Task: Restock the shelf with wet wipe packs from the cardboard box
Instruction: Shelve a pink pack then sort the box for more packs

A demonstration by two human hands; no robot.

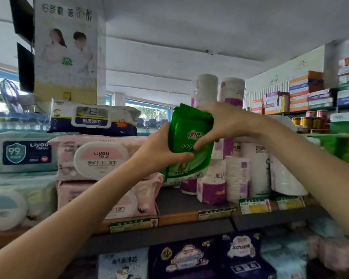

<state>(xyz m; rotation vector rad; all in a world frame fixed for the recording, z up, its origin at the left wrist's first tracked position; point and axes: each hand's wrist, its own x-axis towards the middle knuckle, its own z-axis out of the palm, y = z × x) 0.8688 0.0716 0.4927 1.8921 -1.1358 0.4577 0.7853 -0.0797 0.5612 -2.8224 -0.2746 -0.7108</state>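
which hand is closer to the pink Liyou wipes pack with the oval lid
Left. The left hand grips the green pack's lower left edge, just right of the pink Liyou pack. The right hand grips the green pack's upper right, farther away.

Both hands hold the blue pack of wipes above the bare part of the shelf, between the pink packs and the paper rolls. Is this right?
Not quite: the head view shows the pack of wipes is green, not blue. Both the left hand and right hand hold it above the bare part of the shelf, between the pink packs and the paper rolls.
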